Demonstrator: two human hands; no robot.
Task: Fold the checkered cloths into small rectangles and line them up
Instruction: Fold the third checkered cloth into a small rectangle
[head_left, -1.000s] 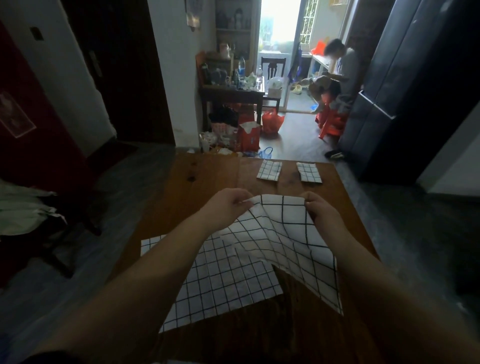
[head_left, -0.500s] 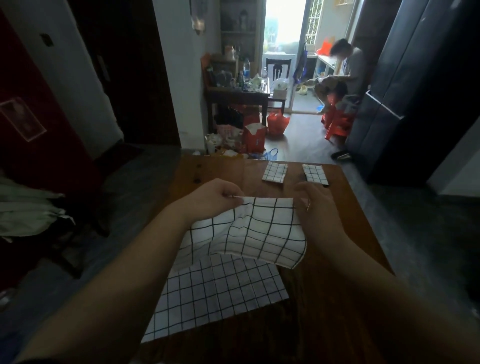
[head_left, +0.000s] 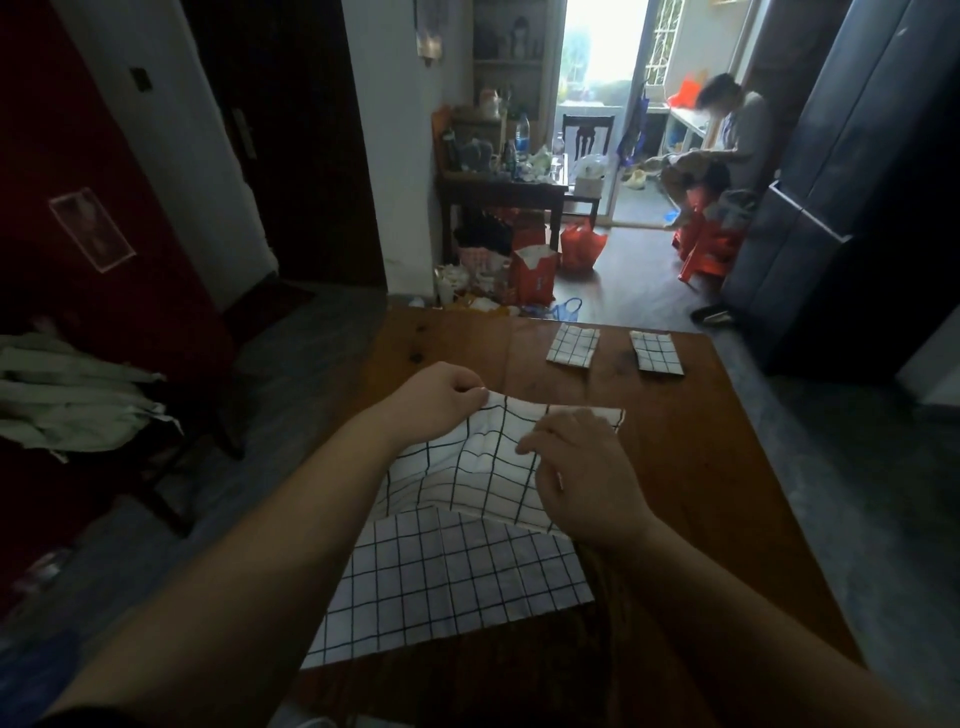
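Observation:
A white checkered cloth (head_left: 483, 467) hangs folded over in the air above the wooden table (head_left: 701, 467). My left hand (head_left: 441, 397) pinches its upper left corner. My right hand (head_left: 582, 467) pinches the top edge near the middle, and the cloth's right corner sticks out behind it. A second checkered cloth (head_left: 457, 577) lies flat on the table beneath. Two small folded checkered rectangles (head_left: 572, 345) (head_left: 656, 352) lie side by side near the table's far edge.
The table's right edge drops to grey floor. A dark tall cabinet (head_left: 857, 182) stands at the right. A chair with pale clothes (head_left: 72, 395) is at the left. Beyond the table are red bags, a cluttered side table and a seated person (head_left: 727, 140).
The held cloth has been folded in half, its hanging lower part brought up. My right hand has moved left along the top edge toward my left hand. The view shifted a little.

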